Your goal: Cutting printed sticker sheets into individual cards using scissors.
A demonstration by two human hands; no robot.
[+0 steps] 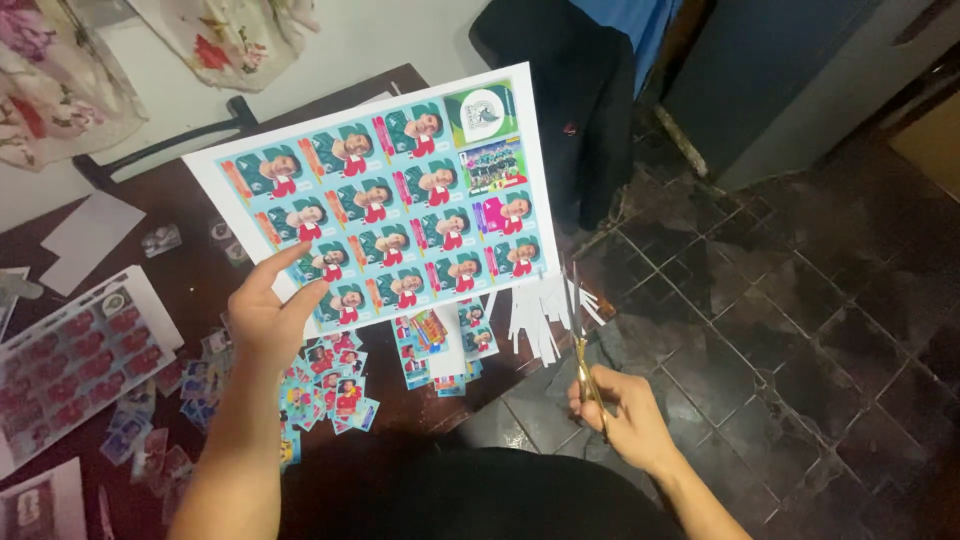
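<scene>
Dark clothing fills the near edge and hides the table's near rim. Just beyond it the right hand (625,418) is closed around gold scissors (583,345), whose handles are buried in the fingers; the thin blades point far, long axis running near to far, tips at the sheet's near right corner. A printed sticker sheet (400,195) is held up above the dark table (195,275), tilted, its long axis running left to right. The left hand (268,315) pinches its near left edge, thumb over the front. Loose cut stickers (335,385) lie beneath, partly hidden. Another sheet (70,365) at left is blurred.
</scene>
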